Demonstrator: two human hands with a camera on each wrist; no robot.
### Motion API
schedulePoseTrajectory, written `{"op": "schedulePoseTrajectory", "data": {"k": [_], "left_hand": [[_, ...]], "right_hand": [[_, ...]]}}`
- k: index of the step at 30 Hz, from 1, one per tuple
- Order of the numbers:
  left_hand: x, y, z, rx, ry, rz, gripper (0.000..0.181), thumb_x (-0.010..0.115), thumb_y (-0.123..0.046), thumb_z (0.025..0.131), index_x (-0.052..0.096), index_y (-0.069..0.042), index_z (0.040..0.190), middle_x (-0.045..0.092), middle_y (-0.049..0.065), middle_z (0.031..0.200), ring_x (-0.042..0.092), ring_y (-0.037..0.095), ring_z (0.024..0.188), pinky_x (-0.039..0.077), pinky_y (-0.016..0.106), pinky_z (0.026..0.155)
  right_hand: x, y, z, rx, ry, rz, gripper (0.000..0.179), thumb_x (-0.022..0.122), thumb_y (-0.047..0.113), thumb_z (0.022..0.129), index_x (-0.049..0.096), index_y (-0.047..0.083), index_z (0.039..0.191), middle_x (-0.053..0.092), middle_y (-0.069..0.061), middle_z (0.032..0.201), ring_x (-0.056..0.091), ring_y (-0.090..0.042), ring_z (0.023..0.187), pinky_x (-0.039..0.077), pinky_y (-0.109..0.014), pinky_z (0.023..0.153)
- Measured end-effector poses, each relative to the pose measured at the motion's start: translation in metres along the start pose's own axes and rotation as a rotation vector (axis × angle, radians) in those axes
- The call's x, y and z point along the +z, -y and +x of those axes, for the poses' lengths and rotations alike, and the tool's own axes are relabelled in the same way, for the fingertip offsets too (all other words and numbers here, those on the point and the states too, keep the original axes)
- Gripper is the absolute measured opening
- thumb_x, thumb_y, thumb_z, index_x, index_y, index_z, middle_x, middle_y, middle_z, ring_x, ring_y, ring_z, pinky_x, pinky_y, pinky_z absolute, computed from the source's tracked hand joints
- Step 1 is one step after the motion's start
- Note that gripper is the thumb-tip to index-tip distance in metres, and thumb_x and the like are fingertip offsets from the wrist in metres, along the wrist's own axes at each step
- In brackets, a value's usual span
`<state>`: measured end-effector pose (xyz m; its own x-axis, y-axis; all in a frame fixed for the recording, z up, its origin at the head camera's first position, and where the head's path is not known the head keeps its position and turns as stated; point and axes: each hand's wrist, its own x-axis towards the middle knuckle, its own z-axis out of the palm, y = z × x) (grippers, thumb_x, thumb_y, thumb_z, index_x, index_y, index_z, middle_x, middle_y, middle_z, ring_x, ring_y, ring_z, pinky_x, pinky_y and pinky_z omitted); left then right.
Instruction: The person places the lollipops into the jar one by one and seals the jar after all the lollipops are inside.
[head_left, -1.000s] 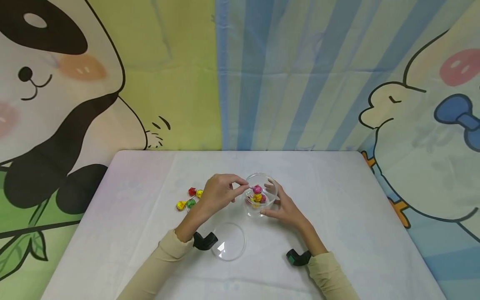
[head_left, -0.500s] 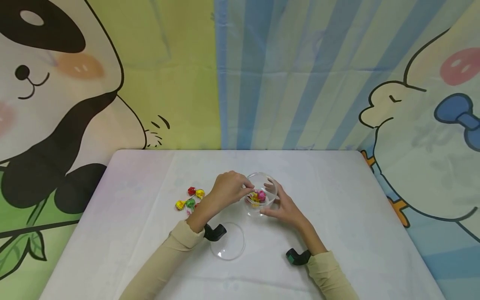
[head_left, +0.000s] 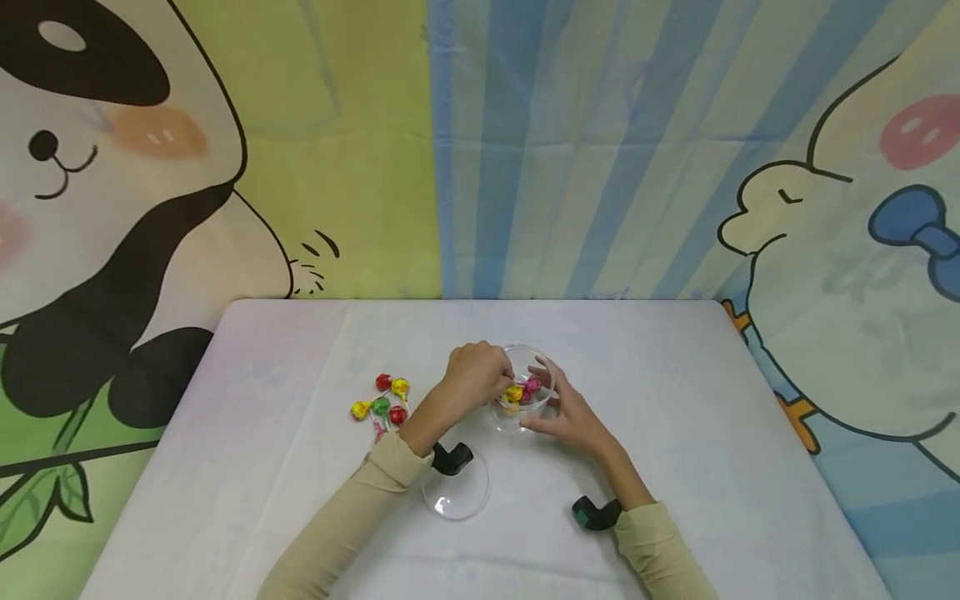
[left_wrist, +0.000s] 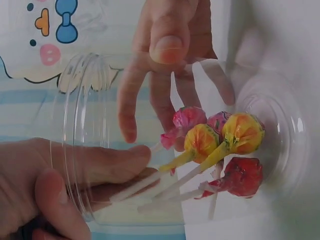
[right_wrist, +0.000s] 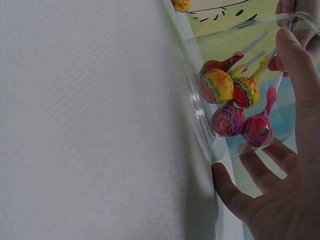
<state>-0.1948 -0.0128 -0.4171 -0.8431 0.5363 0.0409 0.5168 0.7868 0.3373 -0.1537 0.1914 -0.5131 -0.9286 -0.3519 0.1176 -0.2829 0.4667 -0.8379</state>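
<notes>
At nine o'clock of the jar (left_wrist: 95, 112), the left hand (head_left: 474, 379) apparently pinches a pink lollipop (right_wrist: 257, 131) inside it by the stick (right_wrist: 278, 81): probably light, stiff, best held there. At four, the right hand (head_left: 567, 417) curls round the likely slippery jar.

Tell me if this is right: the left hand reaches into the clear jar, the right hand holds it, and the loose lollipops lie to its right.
Wrong side: the head view shows the loose lollipops left of the clear jar. The left hand does reach in, and the right hand holds it.
</notes>
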Motion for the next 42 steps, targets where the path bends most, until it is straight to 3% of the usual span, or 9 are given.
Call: {"op": "schedulePoseTrajectory", "data": {"k": [8,11,16,19,22,26,31,36,42], "left_hand": [[-0.002,-0.007,0.003,-0.054,0.051,0.05,0.01,0.073,-0.025,0.086,0.08,-0.019,0.089,0.075,-0.004,0.084,0.057,0.011,0.067,0.042,0.025,0.052],[-0.008,-0.01,-0.009,-0.033,0.001,0.061,0.013,0.069,-0.029,0.09,0.08,-0.021,0.092,0.074,-0.005,0.082,0.056,0.011,0.065,0.039,0.024,0.05],[-0.031,-0.006,-0.074,0.051,-0.315,0.033,0.015,0.07,-0.031,0.089,0.078,-0.023,0.098,0.076,-0.007,0.093,0.072,0.011,0.078,0.047,0.022,0.052],[-0.033,0.008,-0.119,0.012,-0.44,0.029,0.018,0.077,-0.03,0.082,0.078,-0.022,0.099,0.077,-0.005,0.097,0.074,0.013,0.082,0.046,0.017,0.05],[-0.02,0.029,-0.157,-0.118,-0.415,0.032,0.018,0.08,-0.03,0.079,0.078,-0.022,0.094,0.077,-0.004,0.091,0.072,0.015,0.071,0.037,0.016,0.044],[-0.001,0.057,-0.197,-0.34,-0.274,-0.003,0.016,0.078,-0.03,0.08,0.078,-0.022,0.095,0.077,-0.005,0.088,0.065,0.01,0.06,0.036,0.02,0.045],[0.008,0.077,-0.225,-0.536,-0.161,-0.039,0.02,0.075,-0.029,0.083,0.077,-0.018,0.099,0.077,0.001,0.09,0.05,0.001,0.048,0.036,0.024,0.045],[0.01,0.084,-0.232,-0.591,-0.133,-0.044,0.025,0.076,-0.03,0.083,0.077,-0.013,0.102,0.076,0.005,0.089,0.049,0.001,0.044,0.035,0.023,0.044],[0.013,0.085,-0.229,-0.571,-0.156,-0.07,0.021,0.076,-0.029,0.083,0.077,-0.016,0.1,0.074,-0.001,0.079,0.048,0.001,0.043,0.032,0.022,0.044]], "right_hand": [[-0.005,0.013,-0.001,0.009,0.02,0.004,0.099,0.079,0.017,0.08,0.014,0.011,0.154,0.039,-0.021,0.152,0.04,-0.04,0.139,0.045,-0.056,0.101],[-0.003,0.006,-0.001,0.007,0.017,0.014,0.099,0.079,0.014,0.08,0.014,0.013,0.154,0.039,-0.021,0.152,0.041,-0.04,0.138,0.045,-0.057,0.1],[0.004,0.0,-0.001,0.005,0.016,-0.003,0.099,0.081,0.025,0.079,0.016,0.018,0.154,0.041,-0.016,0.152,0.042,-0.037,0.138,0.045,-0.056,0.101],[0.002,0.002,-0.001,0.021,0.009,-0.014,0.101,0.081,0.029,0.078,0.017,0.017,0.154,0.041,-0.012,0.152,0.042,-0.035,0.139,0.045,-0.056,0.101],[0.0,0.004,-0.001,0.043,-0.013,-0.01,0.101,0.083,0.027,0.076,0.018,0.017,0.154,0.042,-0.01,0.152,0.042,-0.034,0.139,0.045,-0.057,0.101],[-0.001,0.003,-0.001,0.036,-0.006,-0.011,0.1,0.082,0.023,0.077,0.018,0.015,0.153,0.041,-0.013,0.152,0.042,-0.035,0.139,0.045,-0.056,0.101],[0.0,0.002,0.0,0.024,0.015,-0.001,0.098,0.08,0.024,0.079,0.017,0.014,0.154,0.04,-0.015,0.153,0.04,-0.037,0.139,0.043,-0.058,0.102],[0.0,0.0,0.0,0.019,0.006,-0.008,0.098,0.08,0.024,0.079,0.018,0.013,0.153,0.04,-0.015,0.153,0.041,-0.038,0.139,0.044,-0.058,0.101],[0.001,-0.001,-0.001,0.036,-0.006,-0.012,0.1,0.082,0.026,0.077,0.018,0.015,0.153,0.041,-0.012,0.153,0.041,-0.035,0.139,0.044,-0.057,0.101]]}}
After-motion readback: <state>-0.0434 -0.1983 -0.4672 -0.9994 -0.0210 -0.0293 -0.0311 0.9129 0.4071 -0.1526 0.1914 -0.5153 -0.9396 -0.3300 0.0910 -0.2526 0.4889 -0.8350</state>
